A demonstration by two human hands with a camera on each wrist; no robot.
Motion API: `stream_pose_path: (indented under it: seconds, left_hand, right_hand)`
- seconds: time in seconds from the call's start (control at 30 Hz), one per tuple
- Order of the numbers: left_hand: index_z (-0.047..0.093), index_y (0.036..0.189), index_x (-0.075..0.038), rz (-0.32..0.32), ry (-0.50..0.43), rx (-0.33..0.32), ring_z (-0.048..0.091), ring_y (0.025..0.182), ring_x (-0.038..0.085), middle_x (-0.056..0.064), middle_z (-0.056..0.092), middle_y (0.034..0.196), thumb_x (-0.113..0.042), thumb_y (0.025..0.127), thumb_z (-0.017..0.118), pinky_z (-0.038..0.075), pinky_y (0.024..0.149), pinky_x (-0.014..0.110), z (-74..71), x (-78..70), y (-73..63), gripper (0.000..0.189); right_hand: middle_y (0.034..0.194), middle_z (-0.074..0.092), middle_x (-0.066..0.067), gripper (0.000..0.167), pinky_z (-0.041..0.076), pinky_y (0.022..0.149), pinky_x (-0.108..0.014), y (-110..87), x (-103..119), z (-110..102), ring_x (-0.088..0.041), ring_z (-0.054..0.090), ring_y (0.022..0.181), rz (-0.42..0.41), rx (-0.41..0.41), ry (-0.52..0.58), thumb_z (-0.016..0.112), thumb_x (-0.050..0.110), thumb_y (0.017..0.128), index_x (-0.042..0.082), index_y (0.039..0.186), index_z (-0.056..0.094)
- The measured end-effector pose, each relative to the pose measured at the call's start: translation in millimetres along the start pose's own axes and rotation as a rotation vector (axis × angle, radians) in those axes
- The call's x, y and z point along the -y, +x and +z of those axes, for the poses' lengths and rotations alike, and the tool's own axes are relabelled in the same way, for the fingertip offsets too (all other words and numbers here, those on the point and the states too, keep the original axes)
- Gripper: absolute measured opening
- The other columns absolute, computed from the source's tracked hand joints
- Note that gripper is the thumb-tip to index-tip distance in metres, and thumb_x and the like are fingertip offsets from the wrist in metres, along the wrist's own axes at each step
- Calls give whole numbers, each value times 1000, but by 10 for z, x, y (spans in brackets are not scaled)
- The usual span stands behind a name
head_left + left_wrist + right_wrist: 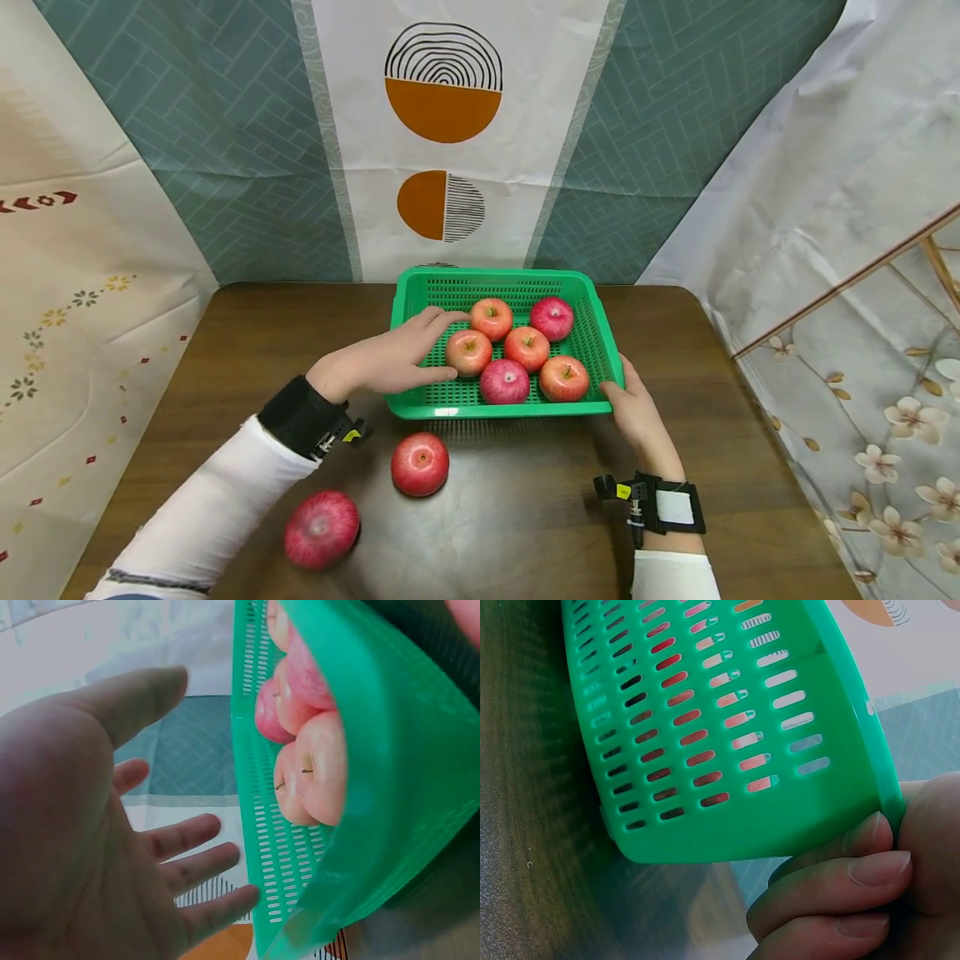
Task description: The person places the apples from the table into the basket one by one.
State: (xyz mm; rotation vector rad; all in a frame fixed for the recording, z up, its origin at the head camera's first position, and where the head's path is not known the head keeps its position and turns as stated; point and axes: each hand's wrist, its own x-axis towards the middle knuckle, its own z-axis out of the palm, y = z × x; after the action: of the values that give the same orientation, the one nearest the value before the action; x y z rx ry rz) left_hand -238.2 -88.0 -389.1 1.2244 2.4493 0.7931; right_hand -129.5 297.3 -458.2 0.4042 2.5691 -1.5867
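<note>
A green plastic basket (491, 412) holds several light-red apples (565, 379) and two darker pinkish-red round fruits (505, 382). At its front right corner my right hand (636, 408) grips the rim, fingers curled under the outside of the wall in the right wrist view. My left hand (401, 354) reaches over the basket's left side, fingers spread and holding nothing. Its fingertips are close to the leftmost apple (468, 352) in the head view. In the left wrist view the left palm (67, 825) faces the basket's opening.
In front of the basket, a red round fruit (420, 464) and a streaked pinkish-red one (322, 529) lie on the dark wooden table (525, 517). Patterned cloth (450, 208) hangs behind the table, with more at both sides. Each wrist wears a black strap with a small camera mount.
</note>
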Motion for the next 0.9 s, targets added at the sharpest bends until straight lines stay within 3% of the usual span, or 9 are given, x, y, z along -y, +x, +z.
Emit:
stream_pose_path:
  seconds: [0.13, 0.23, 0.43, 0.53, 0.63, 0.73, 0.9]
  left_hand:
    - [28, 166, -11, 66, -17, -101, 38, 145, 25, 9, 36, 157, -35, 102, 73, 39, 119, 48, 75, 7, -146, 82]
    - [26, 166, -13, 77, -25, -150, 34, 148, 25, 9, 32, 161, -35, 101, 75, 37, 120, 50, 135, 20, -338, 84]
    - [22, 167, -21, 14, -16, -214, 28, 153, 25, 6, 23, 167, -40, 103, 73, 39, 118, 54, 281, -24, -871, 85]
    - [20, 168, -22, -15, 1, -251, 28, 151, 26, 6, 20, 168, -38, 103, 74, 41, 115, 53, 367, -30, -1107, 86]
    - [22, 168, -23, -38, 26, -286, 30, 149, 24, 4, 21, 168, -36, 101, 77, 40, 116, 44, 459, -17, -1307, 88]
    - [29, 166, -22, -39, 69, -303, 36, 146, 23, 2, 26, 166, -33, 96, 82, 40, 114, 41, 567, 8, -1468, 89]
    - [42, 162, -21, 32, 173, -306, 49, 137, 22, 2, 40, 158, -37, 91, 87, 38, 114, 28, 776, 38, -1684, 85]
  right_hand:
    - [164, 31, -23, 68, 34, 112, -64, -6, -10, -23, -43, 36, 137, 3, 2, 5, 40, 19, 113, 11, 172, 8]
    - [163, 32, -23, 68, 34, 111, -63, 0, -10, -29, -42, 37, 136, 10, 5, 7, 40, 19, 113, 12, 173, 9]
    - [162, 34, -23, 68, 34, 112, -62, 2, 8, -22, -42, 39, 136, 26, -2, -20, 41, 21, 112, 11, 172, 10]
    - [153, 40, -25, 68, 43, 98, -51, -1, 9, -20, -42, 47, 123, 8, 1, -12, 41, 18, 112, 10, 172, 11]
    - [149, 42, -25, 68, 43, 90, -44, 4, 14, -21, -40, 48, 117, -3, 3, -3, 41, 16, 111, 10, 172, 12]
    - [157, 38, -24, 68, 42, 100, -51, 8, 18, -21, -41, 45, 126, -3, 7, -3, 41, 18, 112, 11, 172, 10]
    - [163, 33, -24, 68, 37, 110, -60, 16, 6, -14, -41, 41, 134, 0, 18, 15, 40, 18, 112, 11, 172, 8]
